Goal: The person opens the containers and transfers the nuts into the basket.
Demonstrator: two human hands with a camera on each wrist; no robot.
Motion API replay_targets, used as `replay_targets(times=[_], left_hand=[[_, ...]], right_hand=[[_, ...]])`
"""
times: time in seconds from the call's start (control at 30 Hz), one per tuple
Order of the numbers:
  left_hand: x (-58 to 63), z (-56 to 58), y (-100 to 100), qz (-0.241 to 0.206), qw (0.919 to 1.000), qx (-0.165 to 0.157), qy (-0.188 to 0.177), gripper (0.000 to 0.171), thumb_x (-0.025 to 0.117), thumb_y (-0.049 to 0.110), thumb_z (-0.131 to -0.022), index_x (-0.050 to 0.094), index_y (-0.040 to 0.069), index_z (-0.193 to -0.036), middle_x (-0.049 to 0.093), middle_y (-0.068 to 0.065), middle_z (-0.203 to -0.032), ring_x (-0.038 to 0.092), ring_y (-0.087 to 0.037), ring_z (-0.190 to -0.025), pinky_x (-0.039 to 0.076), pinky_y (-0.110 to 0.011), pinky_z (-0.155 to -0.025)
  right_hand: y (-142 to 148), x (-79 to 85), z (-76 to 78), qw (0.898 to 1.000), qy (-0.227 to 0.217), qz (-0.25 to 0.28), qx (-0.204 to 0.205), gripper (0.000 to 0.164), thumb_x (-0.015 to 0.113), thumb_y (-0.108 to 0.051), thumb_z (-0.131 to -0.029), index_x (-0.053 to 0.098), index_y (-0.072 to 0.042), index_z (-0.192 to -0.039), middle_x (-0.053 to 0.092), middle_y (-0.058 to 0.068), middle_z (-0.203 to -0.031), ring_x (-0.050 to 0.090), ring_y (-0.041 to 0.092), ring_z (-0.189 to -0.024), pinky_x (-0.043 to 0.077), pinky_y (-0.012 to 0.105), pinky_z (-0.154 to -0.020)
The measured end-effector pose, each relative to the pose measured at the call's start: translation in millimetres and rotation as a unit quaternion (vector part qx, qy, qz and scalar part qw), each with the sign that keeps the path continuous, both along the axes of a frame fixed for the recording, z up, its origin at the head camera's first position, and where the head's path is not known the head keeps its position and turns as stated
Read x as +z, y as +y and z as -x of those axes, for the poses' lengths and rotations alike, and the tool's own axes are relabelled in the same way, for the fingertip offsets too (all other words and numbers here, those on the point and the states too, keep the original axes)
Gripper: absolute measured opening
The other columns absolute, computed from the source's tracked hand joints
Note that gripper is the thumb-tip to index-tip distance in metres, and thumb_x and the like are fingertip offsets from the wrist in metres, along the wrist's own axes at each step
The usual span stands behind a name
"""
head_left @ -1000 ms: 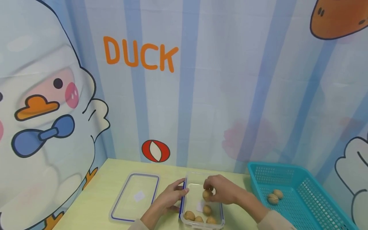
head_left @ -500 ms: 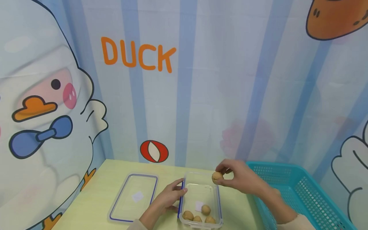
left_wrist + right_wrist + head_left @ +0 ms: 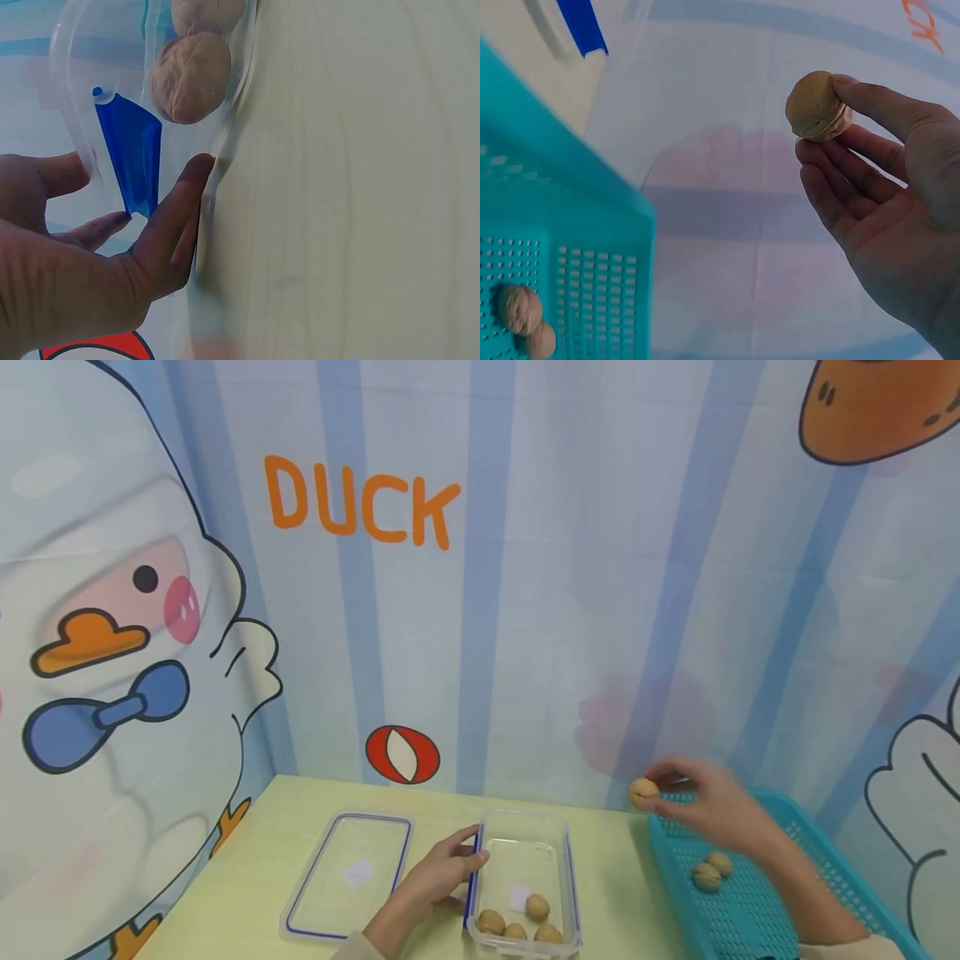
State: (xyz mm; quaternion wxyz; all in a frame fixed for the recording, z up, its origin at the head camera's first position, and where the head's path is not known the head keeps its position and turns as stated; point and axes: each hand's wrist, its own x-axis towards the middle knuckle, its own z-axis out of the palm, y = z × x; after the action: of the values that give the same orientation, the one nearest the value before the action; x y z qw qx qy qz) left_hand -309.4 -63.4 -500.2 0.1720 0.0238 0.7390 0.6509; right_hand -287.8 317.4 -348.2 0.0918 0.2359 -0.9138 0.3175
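My right hand pinches a walnut between thumb and fingertips, raised above the left rim of a turquoise basket. The right wrist view shows the same walnut at the fingertips. Two more walnuts lie together in the basket. At the table's middle stands a clear plastic container with blue side clips, holding several walnuts at its near end. My left hand grips its left side, thumb at the rim; in the left wrist view the fingers lie around a blue clip.
A clear lid with a blue seal lies flat on the pale yellow table, left of the container. Behind the table hangs a striped cloth with duck drawings.
My right hand has lifted the walnut out of the container and carried it right to the basket's edge. The left hand stays at the container.
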Motion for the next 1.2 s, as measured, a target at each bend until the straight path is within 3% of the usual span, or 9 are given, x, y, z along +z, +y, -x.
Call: replay_targets(times=[0.13,0.43,0.83,1.2], left_hand=[[0.6,0.5,0,-0.001,1.0,-0.001,0.001,0.067,0.067,0.028,-0.106,0.037,0.012,-0.165,0.047,-0.029,-0.153,0.056,-0.051,-0.13,0.061,-0.048,-0.072],[0.6,-1.1,-1,0.001,1.0,0.001,0.001,0.068,0.067,0.028,-0.106,0.037,0.011,-0.165,0.048,-0.029,-0.152,0.055,-0.051,-0.13,0.061,-0.047,-0.072],[-0.5,-1.6,0,-0.011,0.9999,-0.005,0.007,0.068,0.068,0.027,-0.106,0.038,0.011,-0.165,0.049,-0.027,-0.151,0.057,-0.049,-0.128,0.061,-0.043,-0.067],[0.3,-1.1,-1,-0.006,1.0,-0.004,0.007,0.067,0.067,0.027,-0.106,0.038,0.011,-0.164,0.05,-0.027,-0.151,0.056,-0.05,-0.13,0.061,-0.044,-0.068]], right_hand=[[21,-5.8,3.2,0.999,0.006,-0.003,-0.042,0.032,0.078,-0.038,-0.098,0.072,-0.016,-0.12,0.072,-0.001,-0.115,0.07,0.026,-0.111,0.061,0.037,-0.089],[51,-35.7,16.3,0.996,-0.002,0.013,-0.093,0.042,0.079,-0.034,-0.098,0.069,-0.003,-0.125,0.072,0.014,-0.118,0.07,0.04,-0.111,0.06,0.054,-0.089],[76,-81.8,28.7,0.989,-0.054,-0.023,-0.136,0.046,0.079,-0.039,-0.097,0.071,-0.001,-0.122,0.075,0.011,-0.113,0.072,0.03,-0.103,0.06,0.051,-0.085],[75,-87.1,30.9,0.986,-0.089,-0.025,-0.138,0.053,0.078,-0.046,-0.096,0.07,-0.002,-0.124,0.074,0.01,-0.116,0.07,0.031,-0.107,0.058,0.052,-0.084]])
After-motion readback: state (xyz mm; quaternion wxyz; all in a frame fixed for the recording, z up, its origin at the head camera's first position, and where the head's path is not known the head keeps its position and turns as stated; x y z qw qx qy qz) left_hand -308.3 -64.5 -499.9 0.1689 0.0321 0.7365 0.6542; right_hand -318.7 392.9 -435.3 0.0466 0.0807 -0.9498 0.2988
